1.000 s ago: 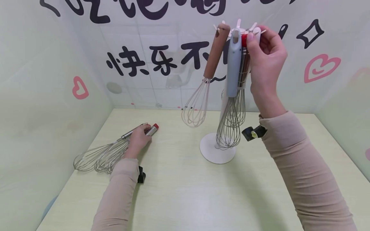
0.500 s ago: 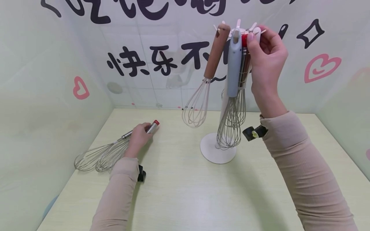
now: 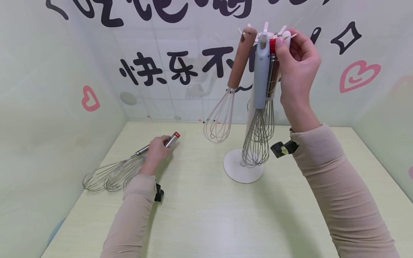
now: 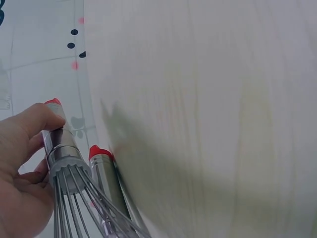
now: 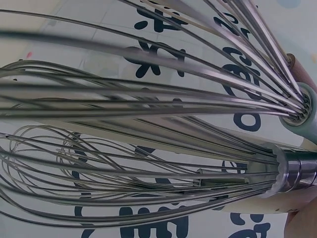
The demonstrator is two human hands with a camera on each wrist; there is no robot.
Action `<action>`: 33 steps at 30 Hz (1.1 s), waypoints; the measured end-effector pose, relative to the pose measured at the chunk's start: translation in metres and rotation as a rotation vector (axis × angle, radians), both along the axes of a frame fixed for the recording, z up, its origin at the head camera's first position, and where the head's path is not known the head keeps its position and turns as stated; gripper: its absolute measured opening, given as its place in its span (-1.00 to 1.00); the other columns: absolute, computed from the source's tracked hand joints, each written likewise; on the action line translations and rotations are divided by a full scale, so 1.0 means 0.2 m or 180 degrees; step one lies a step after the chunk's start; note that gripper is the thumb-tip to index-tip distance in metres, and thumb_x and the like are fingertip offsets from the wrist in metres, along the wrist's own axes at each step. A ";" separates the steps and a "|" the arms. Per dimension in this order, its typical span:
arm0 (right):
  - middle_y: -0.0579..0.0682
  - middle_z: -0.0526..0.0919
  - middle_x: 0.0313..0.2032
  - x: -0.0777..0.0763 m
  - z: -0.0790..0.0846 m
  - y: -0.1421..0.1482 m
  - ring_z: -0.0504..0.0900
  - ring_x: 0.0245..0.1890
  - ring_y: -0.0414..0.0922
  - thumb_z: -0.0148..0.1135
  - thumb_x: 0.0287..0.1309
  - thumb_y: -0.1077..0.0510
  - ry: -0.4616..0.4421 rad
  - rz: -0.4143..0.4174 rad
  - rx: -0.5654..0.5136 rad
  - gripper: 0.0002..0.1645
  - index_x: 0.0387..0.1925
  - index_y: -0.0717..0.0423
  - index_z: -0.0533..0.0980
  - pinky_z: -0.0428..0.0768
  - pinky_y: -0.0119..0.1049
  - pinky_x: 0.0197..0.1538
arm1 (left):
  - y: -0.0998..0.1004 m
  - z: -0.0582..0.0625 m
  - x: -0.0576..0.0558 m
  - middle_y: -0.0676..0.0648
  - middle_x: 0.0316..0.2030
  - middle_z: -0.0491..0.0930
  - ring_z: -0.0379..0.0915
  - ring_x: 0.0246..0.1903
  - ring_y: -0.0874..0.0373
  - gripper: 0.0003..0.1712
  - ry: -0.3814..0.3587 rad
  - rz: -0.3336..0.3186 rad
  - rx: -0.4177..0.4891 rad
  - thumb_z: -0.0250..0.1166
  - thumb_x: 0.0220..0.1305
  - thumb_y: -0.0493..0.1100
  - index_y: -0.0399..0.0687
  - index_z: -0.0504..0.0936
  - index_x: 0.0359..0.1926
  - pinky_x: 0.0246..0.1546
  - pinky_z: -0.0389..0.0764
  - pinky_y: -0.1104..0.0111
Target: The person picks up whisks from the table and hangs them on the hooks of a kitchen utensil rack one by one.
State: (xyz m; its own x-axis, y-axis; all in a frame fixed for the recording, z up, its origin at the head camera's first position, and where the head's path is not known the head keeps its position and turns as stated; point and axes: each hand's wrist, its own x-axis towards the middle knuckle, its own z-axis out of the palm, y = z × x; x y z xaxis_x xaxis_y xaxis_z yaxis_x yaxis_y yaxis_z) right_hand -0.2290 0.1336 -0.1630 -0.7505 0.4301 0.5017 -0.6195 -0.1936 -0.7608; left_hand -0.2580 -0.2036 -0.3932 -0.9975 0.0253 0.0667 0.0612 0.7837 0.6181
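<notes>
My left hand [image 3: 157, 150] grips the steel handle [image 3: 172, 139] of a red-tipped whisk at the left of the table. In the left wrist view, thumb and fingers wrap this whisk's handle [image 4: 58, 141]; a second red-tipped steel whisk [image 4: 105, 173] lies beside it. Up at the top of a white stand [image 3: 230, 170], my right hand [image 3: 298, 64] pinches the red end of a hanging steel whisk [image 3: 273, 70], its fingers partly behind the hooks. The right wrist view shows that whisk's collar [image 5: 296, 171] and wires up close.
A blue-handled whisk [image 3: 262, 79] and a brown-handled whisk [image 3: 240, 59] hang on the stand, left of my right hand. Pale walls [image 3: 155, 104] with black lettering and pink hearts enclose the table [image 3: 200, 215] at the back and sides.
My left hand has shifted slightly away from me and to the right, and the red tip of its whisk has moved the same way. My right hand stays at the stand's top.
</notes>
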 end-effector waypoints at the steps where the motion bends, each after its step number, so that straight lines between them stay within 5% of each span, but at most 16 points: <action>1: -0.05 0.57 -0.26 0.00 0.00 0.00 0.48 -0.20 -0.17 0.29 0.07 0.30 -0.0001 0.0003 -0.0002 -0.70 -0.09 0.22 0.57 0.52 -0.43 -0.02 | 0.00 0.00 0.00 -0.42 -0.03 0.58 0.53 -0.25 -0.11 -0.44 -0.0002 0.0005 0.0001 0.23 0.08 -0.42 -0.39 0.44 0.18 -0.21 0.63 0.21; 9: -0.05 0.56 -0.27 0.01 0.00 0.00 0.49 -0.20 -0.18 0.29 0.08 0.30 -0.0026 0.0007 -0.0011 -0.69 -0.08 0.22 0.56 0.53 -0.43 -0.01 | 0.02 0.01 -0.01 -0.39 -0.03 0.59 0.53 -0.19 -0.12 -0.44 0.0063 -0.0004 -0.0051 0.22 0.11 -0.40 -0.36 0.44 0.19 -0.10 0.62 0.10; 26: -0.05 0.56 -0.26 0.00 0.01 0.00 0.49 -0.19 -0.17 0.28 0.07 0.30 0.0005 0.0025 -0.0018 -0.70 -0.09 0.22 0.56 0.53 -0.43 0.01 | 0.11 0.14 -0.03 -0.35 -0.01 0.53 0.52 -0.13 -0.14 -0.39 0.0397 0.0108 0.0192 0.22 0.12 -0.33 -0.25 0.40 0.25 -0.18 0.66 0.15; 33: -0.05 0.57 -0.26 0.01 0.01 -0.01 0.49 -0.20 -0.17 0.28 0.08 0.30 -0.0015 0.0023 -0.0022 -0.70 -0.10 0.23 0.56 0.53 -0.43 0.00 | 0.14 0.20 -0.01 -0.34 -0.02 0.55 0.55 -0.08 -0.16 -0.39 0.0717 0.0106 0.0362 0.22 0.09 -0.33 -0.29 0.42 0.23 -0.13 0.67 0.11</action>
State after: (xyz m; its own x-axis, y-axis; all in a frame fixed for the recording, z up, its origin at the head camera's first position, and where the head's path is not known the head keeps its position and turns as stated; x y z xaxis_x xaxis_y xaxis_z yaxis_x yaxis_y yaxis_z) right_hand -0.2273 0.1325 -0.1615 -0.7559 0.4282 0.4953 -0.6146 -0.2033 -0.7622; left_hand -0.2606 -0.1752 -0.3540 -0.9573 -0.0278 0.2879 0.1826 0.7139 0.6760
